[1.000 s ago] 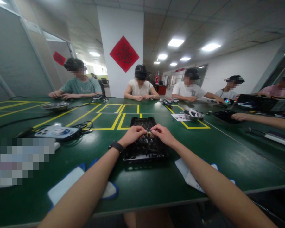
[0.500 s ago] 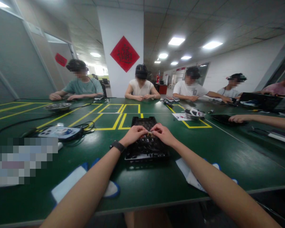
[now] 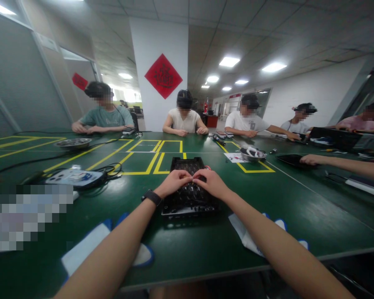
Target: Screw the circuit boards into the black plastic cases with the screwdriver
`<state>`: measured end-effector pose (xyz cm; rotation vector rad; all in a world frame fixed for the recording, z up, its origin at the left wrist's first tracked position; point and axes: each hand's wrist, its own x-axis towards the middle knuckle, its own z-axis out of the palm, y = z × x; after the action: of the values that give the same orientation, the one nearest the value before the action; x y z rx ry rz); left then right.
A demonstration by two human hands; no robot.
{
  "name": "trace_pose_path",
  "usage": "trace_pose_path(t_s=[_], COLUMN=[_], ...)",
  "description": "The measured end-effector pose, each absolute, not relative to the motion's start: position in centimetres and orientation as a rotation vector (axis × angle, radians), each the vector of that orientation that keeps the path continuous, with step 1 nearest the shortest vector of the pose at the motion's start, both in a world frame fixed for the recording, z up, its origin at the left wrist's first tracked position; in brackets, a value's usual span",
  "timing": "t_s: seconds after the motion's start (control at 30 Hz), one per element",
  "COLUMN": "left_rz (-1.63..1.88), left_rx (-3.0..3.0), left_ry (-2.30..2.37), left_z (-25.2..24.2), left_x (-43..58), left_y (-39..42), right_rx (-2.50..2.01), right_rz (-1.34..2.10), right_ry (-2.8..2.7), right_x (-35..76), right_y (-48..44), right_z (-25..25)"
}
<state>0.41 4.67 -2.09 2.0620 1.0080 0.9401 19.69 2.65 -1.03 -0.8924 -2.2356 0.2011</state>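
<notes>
Curled closed, left hand (image 3: 173,182) and right hand (image 3: 211,182) meeting fingertip to fingertip over black tray (image 3: 187,165), long axis near-to-far; anything pinched hidden.

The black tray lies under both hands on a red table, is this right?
Not quite: the head view shows that the table is green, not red. The black tray does lie under the left hand and the right hand.

Assembly workshop: taped green table (image 3: 205,245), seated co-workers (image 3: 183,117).
</notes>
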Motion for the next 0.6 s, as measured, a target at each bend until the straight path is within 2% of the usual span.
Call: trace_pose_path(t_s=[0.1, 0.4, 0.53, 0.6], left_rz=[0.933, 1.09, 1.277, 1.222], left_rx=[2.049, 2.064, 2.087, 2.039], left_ry=[0.995, 1.051, 1.578, 1.927], left_z=[-2.0, -1.5, -2.1, -2.8], left_x=[0.3, 0.3, -0.8, -1.7], left_y=[4.6, 4.5, 5.5, 6.1], right_rx=[-0.908, -0.925, -0.975, -0.966], right_rz=[0.232, 0.61, 0.6, 0.607], right_ry=[-2.214, -2.048, -2.003, -2.006], right_x=[19.7, 19.4, 19.5, 19.5], right_y=[2.6, 2.8, 2.9, 2.9], right_z=[-0.9, -1.4, -1.4, -1.4])
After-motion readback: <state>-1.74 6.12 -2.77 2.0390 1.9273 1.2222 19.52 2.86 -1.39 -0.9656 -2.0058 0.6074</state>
